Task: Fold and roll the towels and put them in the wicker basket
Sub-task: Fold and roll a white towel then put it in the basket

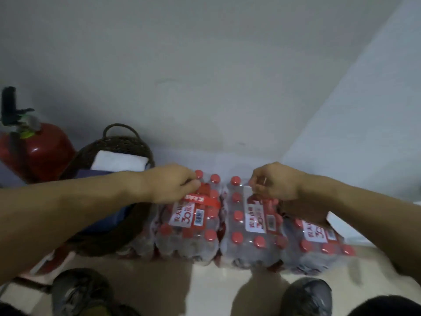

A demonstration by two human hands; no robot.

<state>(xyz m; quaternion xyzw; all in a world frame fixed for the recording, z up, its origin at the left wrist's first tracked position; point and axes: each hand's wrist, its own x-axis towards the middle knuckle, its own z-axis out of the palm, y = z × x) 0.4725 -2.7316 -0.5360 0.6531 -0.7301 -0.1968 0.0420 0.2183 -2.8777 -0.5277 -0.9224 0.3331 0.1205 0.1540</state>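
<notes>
Left hand point(173, 182): curled, pinching the wrap of a shrink-wrapped, red-capped bottle pack point(189, 222).
Right hand point(274, 183): curled on the next pack's point(250, 224) film.
Basket point(118, 144): dark woven wicker, white towel point(118, 161) inside.

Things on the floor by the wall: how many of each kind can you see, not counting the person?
Shrink-wrapped packs of red-capped bottles: 3
Wicker basket: 1
White rolled towel in the basket: 1
Red fire extinguisher: 1
Total: 6
</notes>
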